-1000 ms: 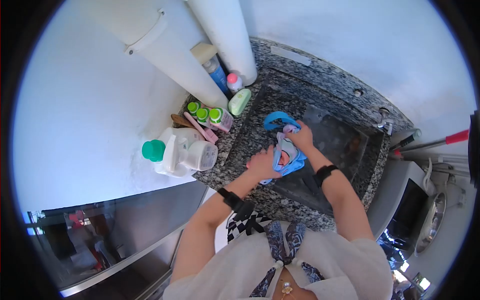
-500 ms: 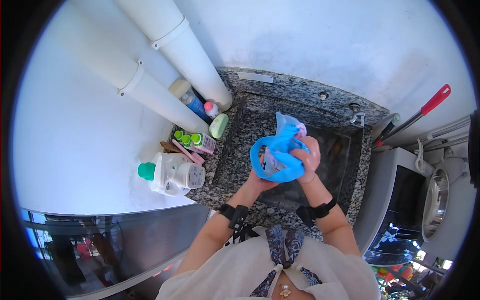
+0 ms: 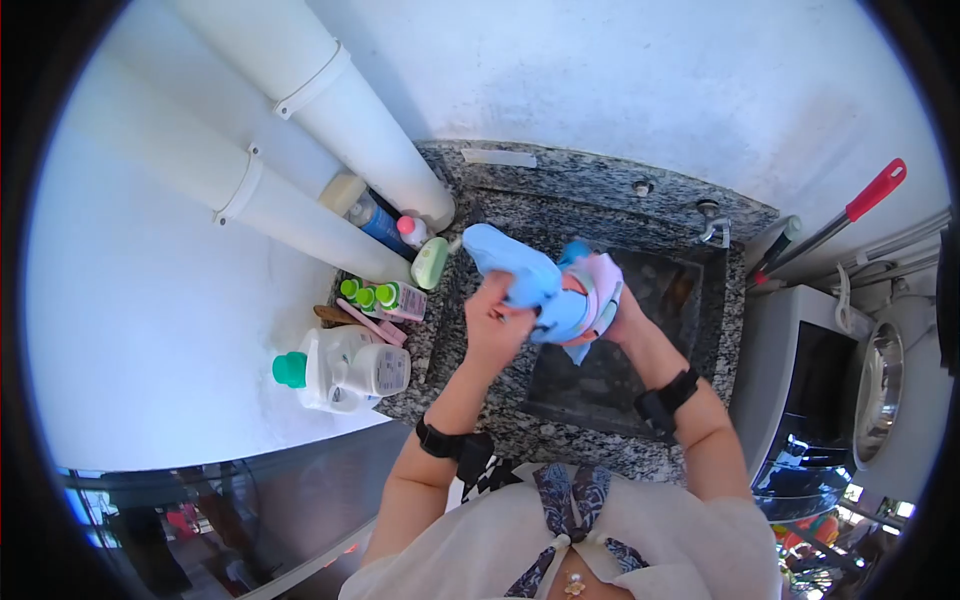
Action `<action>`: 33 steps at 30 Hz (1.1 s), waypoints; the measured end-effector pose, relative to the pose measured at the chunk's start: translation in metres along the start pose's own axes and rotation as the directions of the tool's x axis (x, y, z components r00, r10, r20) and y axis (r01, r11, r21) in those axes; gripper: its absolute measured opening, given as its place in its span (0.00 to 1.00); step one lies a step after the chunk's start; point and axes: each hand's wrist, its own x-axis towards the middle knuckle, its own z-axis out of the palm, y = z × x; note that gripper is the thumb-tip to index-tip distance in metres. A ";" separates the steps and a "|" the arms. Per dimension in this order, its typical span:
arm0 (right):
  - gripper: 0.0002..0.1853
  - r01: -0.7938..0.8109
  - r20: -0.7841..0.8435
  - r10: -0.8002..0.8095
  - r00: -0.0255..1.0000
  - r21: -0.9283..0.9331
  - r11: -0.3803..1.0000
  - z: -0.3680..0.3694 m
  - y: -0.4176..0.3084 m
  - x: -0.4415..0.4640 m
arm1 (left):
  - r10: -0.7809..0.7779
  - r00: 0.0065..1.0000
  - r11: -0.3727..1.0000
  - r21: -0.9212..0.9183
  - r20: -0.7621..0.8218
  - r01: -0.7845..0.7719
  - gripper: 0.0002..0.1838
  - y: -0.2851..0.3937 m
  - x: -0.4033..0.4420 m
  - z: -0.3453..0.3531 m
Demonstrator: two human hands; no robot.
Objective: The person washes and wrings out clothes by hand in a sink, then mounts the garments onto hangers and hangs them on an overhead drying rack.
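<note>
A light blue cloth with pink and patterned parts is bunched between my two hands, above the granite sink. My left hand is closed on the cloth's blue left part, its fingers slightly blurred. On the other side, my right hand grips the pink and patterned part, with most of its fingers hidden behind the fabric. A darker blue piece shows behind the bundle.
Left of the sink stand a white jug with green cap, a white tub, green-capped bottles and a green soap bar. A faucet is at the back right, beside a red-handled tool.
The cloth has been turned and its blue part now extends up and left. My left hand has come up from under it to its left side. The head view has shifted slightly.
</note>
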 end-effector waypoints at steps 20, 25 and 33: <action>0.31 0.228 0.219 0.072 0.973 -0.959 -0.168 -0.034 0.099 0.145 | -0.369 0.584 0.532 0.680 0.723 -0.505 0.11 -0.182 -0.028 -0.087; 0.44 0.023 -0.015 0.135 0.991 -0.962 -0.271 -0.017 0.098 0.110 | -0.222 0.534 0.542 0.559 0.816 -0.628 0.12 -0.191 -0.032 -0.082; 0.20 0.108 0.163 -0.531 0.831 -0.985 -0.134 -0.045 0.110 0.098 | -0.011 0.825 0.577 0.678 0.564 -0.456 0.22 -0.164 -0.064 -0.099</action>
